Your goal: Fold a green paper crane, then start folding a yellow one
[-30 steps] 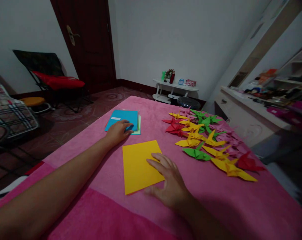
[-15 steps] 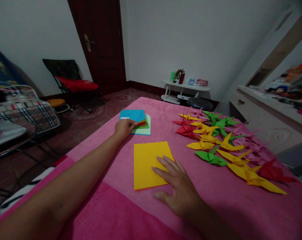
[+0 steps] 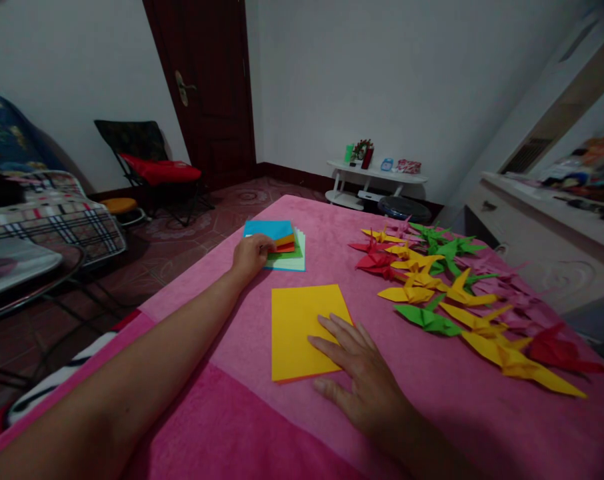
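My left hand (image 3: 253,257) is stretched forward, its fingers closed on the left edge of a stack of coloured square papers (image 3: 269,229). Blue is on top, with orange, red, green and pale green edges fanned out below. Closer to me lies a square yellow sheet (image 3: 297,327), with an orange edge showing beneath it. My right hand (image 3: 355,373) rests flat on the right part of the yellow sheet, fingers spread. To its right stand several folded paper cranes (image 3: 419,270) in yellow, red, green and pink.
A pink cloth (image 3: 207,427) covers the table. Beyond it are a white shelf table (image 3: 382,172) with small items and a dark round stool (image 3: 405,209). A folding chair with a red cushion (image 3: 159,170) stands left, a cluttered white dresser (image 3: 527,227) right.
The whole view has shifted slightly. At the stack, the orange and red edges show more under the blue top, and my left hand stays on it. My right hand keeps its place on the yellow sheet.
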Tool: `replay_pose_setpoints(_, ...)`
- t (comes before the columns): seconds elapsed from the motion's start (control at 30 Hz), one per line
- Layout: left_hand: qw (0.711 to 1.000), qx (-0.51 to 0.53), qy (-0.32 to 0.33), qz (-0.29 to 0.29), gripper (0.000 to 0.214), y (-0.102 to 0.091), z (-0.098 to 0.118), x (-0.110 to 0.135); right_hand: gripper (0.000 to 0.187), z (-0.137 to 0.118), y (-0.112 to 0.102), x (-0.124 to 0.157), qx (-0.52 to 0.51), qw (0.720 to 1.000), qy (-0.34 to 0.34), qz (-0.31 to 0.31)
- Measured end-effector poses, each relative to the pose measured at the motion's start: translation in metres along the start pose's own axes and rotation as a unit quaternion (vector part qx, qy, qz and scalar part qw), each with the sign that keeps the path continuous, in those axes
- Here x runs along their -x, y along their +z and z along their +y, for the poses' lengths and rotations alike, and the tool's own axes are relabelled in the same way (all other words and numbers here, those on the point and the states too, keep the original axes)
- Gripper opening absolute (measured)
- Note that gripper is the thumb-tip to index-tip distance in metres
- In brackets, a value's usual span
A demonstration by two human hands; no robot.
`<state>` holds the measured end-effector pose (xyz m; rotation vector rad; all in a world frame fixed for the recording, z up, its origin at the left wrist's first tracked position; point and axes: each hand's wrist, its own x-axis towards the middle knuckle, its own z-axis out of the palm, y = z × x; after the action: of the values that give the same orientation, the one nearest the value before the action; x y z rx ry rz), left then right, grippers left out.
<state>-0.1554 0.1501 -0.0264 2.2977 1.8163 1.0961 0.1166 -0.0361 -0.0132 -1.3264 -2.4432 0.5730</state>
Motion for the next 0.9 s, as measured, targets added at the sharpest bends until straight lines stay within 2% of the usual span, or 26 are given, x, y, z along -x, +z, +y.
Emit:
replay_pose_setpoints(0.17,0.996,-0.066,0.038,-0.038,0.03,-0.005,0.012,0.001,0.052,0.0,0.0,0.001,-0.001,1.0,-0.004,0.0)
replay_pose_setpoints(0.33,0.985,-0.146,0.042,-0.077,0.033,-0.005,0.018,0.001,0.052,0.001,0.001,0.001,-0.003,1.0,-0.001,0.006)
replay_pose_setpoints(0.6,0.977,-0.182,0.044,-0.1,0.034,-0.003,0.022,-0.014,0.051,0.001,0.001,0.001,-0.009,1.0,0.006,0.008)
replay_pose_setpoints(0.9,0.979,-0.167,-0.032,-0.109,0.031,0.004,0.016,-0.038,0.05,0.002,0.003,0.001,-0.017,1.0,0.009,0.012)
